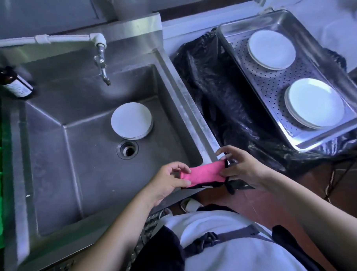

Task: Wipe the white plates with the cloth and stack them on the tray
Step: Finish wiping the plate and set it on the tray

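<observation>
While the pink cloth [202,173] is stretched over the sink's front right corner, its left end is pinched by the left hand [167,182] and its right end is gripped by the right hand [241,169]. A stack of white plates [131,121] is seen on the sink [71,140] floor beside the drain [127,149], below the tap [102,65]. Two more plate stacks [271,49] [315,102] are held in the perforated metal tray [258,74], set over a black bag [216,88] to the right. A brown bottle [12,82] is stood at the sink's far left.
</observation>
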Action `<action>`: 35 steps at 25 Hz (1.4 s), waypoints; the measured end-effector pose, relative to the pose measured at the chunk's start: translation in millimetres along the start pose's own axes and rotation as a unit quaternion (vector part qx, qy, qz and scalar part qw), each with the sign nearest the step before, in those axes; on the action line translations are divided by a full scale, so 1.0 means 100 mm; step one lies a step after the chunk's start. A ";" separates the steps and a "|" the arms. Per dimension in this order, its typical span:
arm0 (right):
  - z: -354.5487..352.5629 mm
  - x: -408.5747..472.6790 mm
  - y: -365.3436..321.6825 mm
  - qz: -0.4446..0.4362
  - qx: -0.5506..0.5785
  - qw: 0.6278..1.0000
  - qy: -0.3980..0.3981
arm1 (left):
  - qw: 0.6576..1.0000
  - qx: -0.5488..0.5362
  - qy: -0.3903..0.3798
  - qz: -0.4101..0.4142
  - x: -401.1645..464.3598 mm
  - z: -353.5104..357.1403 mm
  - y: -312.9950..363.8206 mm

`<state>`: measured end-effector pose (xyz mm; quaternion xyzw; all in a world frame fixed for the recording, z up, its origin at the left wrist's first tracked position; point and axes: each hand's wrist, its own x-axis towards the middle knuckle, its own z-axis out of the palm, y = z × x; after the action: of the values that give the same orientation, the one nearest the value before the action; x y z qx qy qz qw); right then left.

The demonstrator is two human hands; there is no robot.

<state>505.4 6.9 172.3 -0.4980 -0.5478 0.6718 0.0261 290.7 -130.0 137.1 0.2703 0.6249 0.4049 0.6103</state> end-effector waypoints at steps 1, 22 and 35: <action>-0.03 0.07 0.08 0.008 -0.033 0.998 0.043 | 1.000 0.024 0.008 -0.004 0.07 0.07 -0.08; 0.05 1.24 -0.61 -0.252 -0.586 0.770 -0.026 | 0.892 0.372 0.255 -0.021 0.19 -0.42 -0.05; 1.52 3.47 -0.89 -0.014 -0.497 0.865 -0.067 | 0.910 0.274 0.257 -0.174 1.84 -2.51 -0.57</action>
<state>179.4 135.9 3.6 -0.3916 -0.8162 0.3419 -0.2522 33.3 -51.2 -29.2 0.2003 0.8837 0.1608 0.3913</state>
